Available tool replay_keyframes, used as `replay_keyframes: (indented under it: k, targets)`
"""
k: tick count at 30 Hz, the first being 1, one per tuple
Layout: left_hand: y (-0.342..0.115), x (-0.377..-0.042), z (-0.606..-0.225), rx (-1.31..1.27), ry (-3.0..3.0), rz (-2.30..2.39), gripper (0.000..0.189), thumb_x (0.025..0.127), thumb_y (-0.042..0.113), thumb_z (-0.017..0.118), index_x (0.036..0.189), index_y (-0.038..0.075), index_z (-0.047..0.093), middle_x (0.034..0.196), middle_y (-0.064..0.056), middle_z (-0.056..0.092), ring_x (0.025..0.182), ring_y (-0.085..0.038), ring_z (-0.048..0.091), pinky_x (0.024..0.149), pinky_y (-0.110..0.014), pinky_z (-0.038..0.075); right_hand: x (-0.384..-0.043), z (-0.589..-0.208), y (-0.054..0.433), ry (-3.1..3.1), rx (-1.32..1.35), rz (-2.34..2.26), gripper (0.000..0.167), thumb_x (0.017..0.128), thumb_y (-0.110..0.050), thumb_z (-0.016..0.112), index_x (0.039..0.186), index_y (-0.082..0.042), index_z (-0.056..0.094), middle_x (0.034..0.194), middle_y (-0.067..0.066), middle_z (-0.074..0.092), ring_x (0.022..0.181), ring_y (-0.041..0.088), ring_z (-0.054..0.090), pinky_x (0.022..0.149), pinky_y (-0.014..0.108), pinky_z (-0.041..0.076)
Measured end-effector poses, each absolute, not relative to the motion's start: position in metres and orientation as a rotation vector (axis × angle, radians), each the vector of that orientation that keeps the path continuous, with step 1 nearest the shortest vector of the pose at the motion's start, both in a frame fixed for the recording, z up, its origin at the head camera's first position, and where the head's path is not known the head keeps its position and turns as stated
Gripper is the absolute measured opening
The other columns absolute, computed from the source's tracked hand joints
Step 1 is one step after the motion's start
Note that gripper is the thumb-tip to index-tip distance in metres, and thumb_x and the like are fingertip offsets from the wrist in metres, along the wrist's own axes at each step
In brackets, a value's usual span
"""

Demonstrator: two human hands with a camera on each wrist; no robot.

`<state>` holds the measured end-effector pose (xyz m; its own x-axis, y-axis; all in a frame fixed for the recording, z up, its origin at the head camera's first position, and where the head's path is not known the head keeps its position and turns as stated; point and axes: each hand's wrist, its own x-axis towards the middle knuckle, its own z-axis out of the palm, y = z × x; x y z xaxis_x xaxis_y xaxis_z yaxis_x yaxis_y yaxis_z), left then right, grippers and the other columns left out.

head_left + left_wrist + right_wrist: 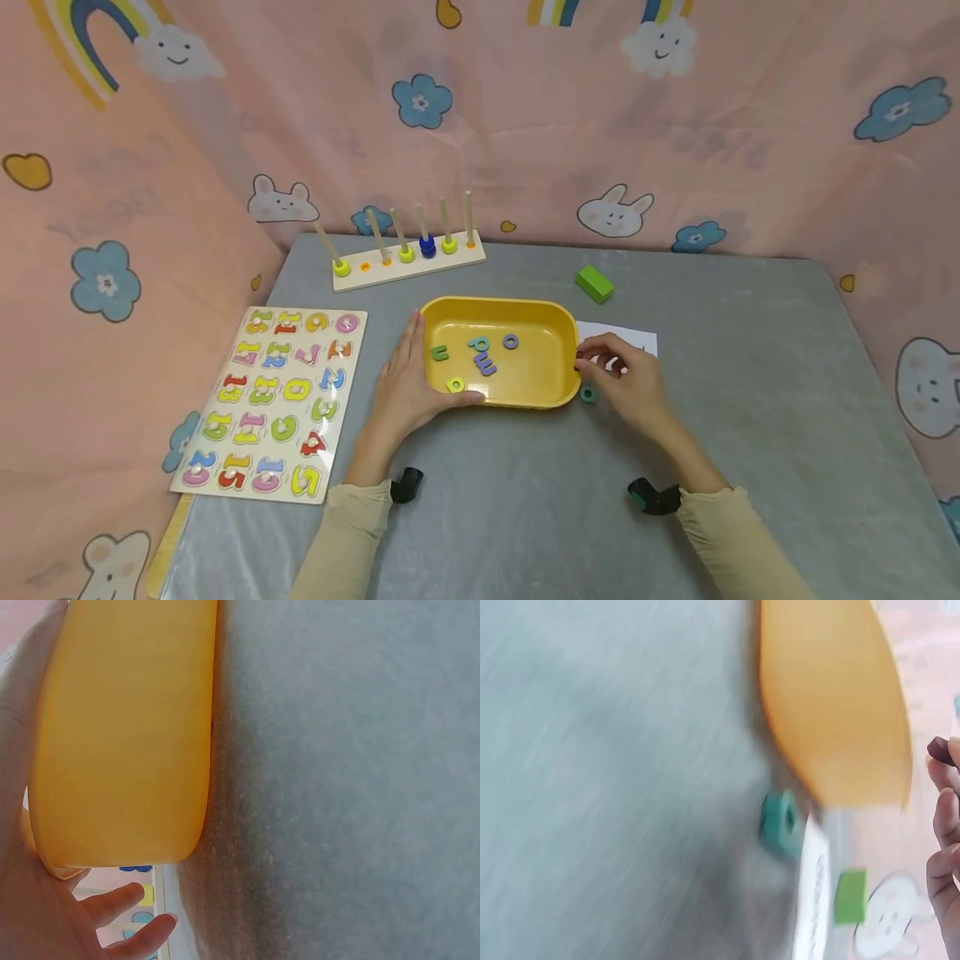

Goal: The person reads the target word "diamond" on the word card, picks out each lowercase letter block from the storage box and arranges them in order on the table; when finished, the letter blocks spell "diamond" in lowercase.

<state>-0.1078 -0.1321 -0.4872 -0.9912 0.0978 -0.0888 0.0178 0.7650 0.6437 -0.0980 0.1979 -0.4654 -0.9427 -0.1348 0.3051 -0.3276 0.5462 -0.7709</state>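
While the left hand grips the yellow tray at its left end, thumb along the near rim, the right hand pinches a small dark red piece near the right rim. Best keep that pinch light and clear of the rim, with the tray braced steady.

We see the tray on the table between the left hand's fingers, which touch its left side, and the right hand's fingers at its right rim, a small bit pinched between them. We find five letters inside, one near the left thumb; a ring just before the right fingers; paper, then a block behind them; behind the left fingers, a peg stand; left of them, a number board.
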Motion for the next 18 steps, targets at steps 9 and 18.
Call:
replay_keyframes:
  k: [9, 18]
  targets:
    - [-0.132, -0.108, -0.487, 0.101, 2.841, 1.037, 0.153, 0.061, 0.076, 0.090, 0.172, 0.025, -0.002, 0.181, 0.003, 0.001, 0.163, -0.029, 0.023, 0.125, -0.065, 0.028, -0.087, -0.484, 0.231, -2.795, 0.218, 1.235, 0.011, 0.089, -0.001, 0.084, 0.095, -0.003, 0.075, 0.082, 0.008, 0.076, 0.068, 0.004, 0.055, 0.062, 0.017, 0.044]
    - [-0.132, -0.108, -0.486, 0.090, 2.835, 1.033, 0.153, 0.061, 0.077, 0.090, 0.172, 0.026, -0.003, 0.181, 0.005, 0.000, 0.163, -0.030, 0.024, 0.126, -0.064, 0.028, -0.083, -0.494, 0.234, -2.904, 0.160, 1.170, 0.008, 0.090, -0.003, 0.083, 0.094, -0.003, 0.077, 0.081, 0.007, 0.077, 0.065, 0.005, 0.058, 0.060, 0.021, 0.045]
